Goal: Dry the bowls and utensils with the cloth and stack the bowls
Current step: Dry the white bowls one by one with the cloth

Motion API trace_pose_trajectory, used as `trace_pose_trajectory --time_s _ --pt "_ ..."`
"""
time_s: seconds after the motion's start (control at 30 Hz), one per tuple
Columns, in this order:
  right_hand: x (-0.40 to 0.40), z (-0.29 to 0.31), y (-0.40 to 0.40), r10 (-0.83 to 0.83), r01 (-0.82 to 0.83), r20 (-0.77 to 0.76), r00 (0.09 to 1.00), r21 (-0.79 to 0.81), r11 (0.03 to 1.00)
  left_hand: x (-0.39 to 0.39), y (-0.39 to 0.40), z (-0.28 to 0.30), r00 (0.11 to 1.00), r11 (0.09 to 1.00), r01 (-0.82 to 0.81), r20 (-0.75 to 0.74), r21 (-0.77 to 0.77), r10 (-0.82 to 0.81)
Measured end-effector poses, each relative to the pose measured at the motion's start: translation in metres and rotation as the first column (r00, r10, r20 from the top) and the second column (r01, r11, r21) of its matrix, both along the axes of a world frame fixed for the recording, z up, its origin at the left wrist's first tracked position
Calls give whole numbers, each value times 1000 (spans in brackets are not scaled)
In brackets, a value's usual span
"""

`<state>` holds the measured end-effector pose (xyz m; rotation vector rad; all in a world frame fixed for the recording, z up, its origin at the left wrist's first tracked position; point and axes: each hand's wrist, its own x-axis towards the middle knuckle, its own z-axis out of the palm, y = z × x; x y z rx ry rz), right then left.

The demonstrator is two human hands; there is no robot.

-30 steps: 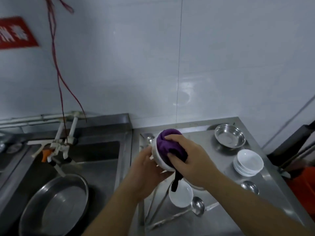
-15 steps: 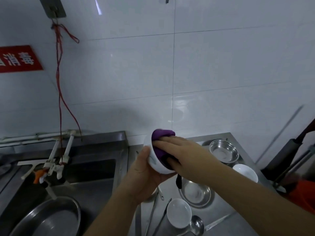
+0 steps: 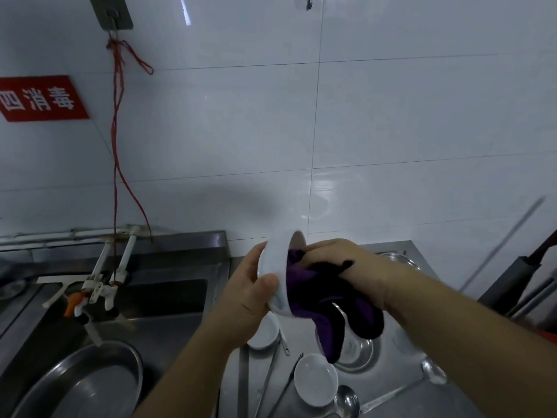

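Note:
My left hand [image 3: 245, 300] grips a white bowl [image 3: 275, 273] held on its side above the steel counter, its mouth facing right. My right hand [image 3: 346, 263] grips a purple cloth [image 3: 328, 309] and has part of it pushed into the bowl; the rest of the cloth hangs below. Under the hands lie a small white bowl [image 3: 315, 384], another white dish [image 3: 265, 334] partly hidden by my left wrist, a steel bowl [image 3: 358, 354] and a metal ladle [image 3: 346, 401].
Left of the counter [image 3: 422, 396] is a steel sink holding a large steel basin [image 3: 81, 384], with a white tap [image 3: 102, 285] over it. A second spoon [image 3: 432, 372] lies at the right. Dark handles [image 3: 524, 276] lean at the far right. Tiled wall behind.
The view has tilted up toward the wall. The bowl has turned onto its side, and more of the cloth now hangs out below it from my right hand.

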<state>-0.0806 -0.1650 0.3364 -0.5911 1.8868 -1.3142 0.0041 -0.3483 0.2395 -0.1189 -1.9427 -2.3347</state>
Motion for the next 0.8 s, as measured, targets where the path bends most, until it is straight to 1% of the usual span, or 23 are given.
trace_pose_trajectory --time_s 0.03,0.07,0.1,0.13,0.2,0.23,0.27,0.3,0.33,0.37,0.4,0.43,0.47,0.5,0.57,0.6,0.63,0.67,0.7,0.73,0.8 --pt "-1 -5 4 6 -6 -5 1000 -27 1000 3 3 -3 1000 1000 23 -12 12 -23" --pt "3 -4 3 -21 20 -7 1000 -69 997 6 8 -5 999 997 48 -12 55 -48" --pt "2 -10 2 -55 55 4 998 -156 986 9 13 -4 998 990 67 10 123 -69" --pt "5 -13 3 -79 87 38 996 -252 964 11 18 -3 995 978 71 51 196 -82" --pt "14 -22 -1 -115 146 108 988 -359 922 12 24 -3 993 957 45 94 288 -75" --pt "19 -26 -5 -154 201 145 977 -404 892 11 26 -3 994 956 19 97 292 -50" --pt "26 -24 -9 -183 273 230 956 -460 845 10 27 -2 996 959 -4 92 282 -23" --pt "29 -24 -17 -228 337 269 936 -498 799 9 29 0 996 960 -28 91 278 3" --pt "30 -24 -23 -274 349 218 937 -527 775 8 30 3 995 957 -53 93 284 27" --pt "30 -28 -28 -344 313 43 938 -531 787 7 31 5 994 956 -72 97 286 46" --pt "30 -29 -31 -386 260 -164 908 -504 824 5 32 6 993 954 -91 100 285 65" --pt "26 -31 -32 -402 217 -366 839 -453 865 4 31 8 991 952 -118 99 284 93" --pt "22 -31 -32 -381 180 -498 779 -404 897 2 30 10 988 946 -148 96 289 125" --pt "17 -30 -30 -334 138 -604 724 -348 927 1 28 11 983 939 -175 100 295 151" --pt "10 -27 -28 -165 59 -783 600 -163 985 -1 21 14 974 939 -220 120 264 195" --pt "7 -26 -28 -85 42 -827 556 -74 996 -2 18 15 968 944 -240 128 226 216" --pt "5 -25 -29 -32 37 -845 534 -14 999 -2 16 16 963 948 -255 133 188 233" --pt "4 -23 -29 2 38 -841 540 26 999 -2 14 17 962 952 -260 127 162 241" --pt "3 -20 -29 14 41 -814 581 47 998 -2 13 18 964 956 -256 113 141 242" --pt "1 -17 -28 15 45 -765 644 58 997 -1 13 19 966 962 -249 103 116 237" --pt "-2 -11 -24 6 45 -603 798 68 997 1 13 19 971 973 -228 86 44 224"
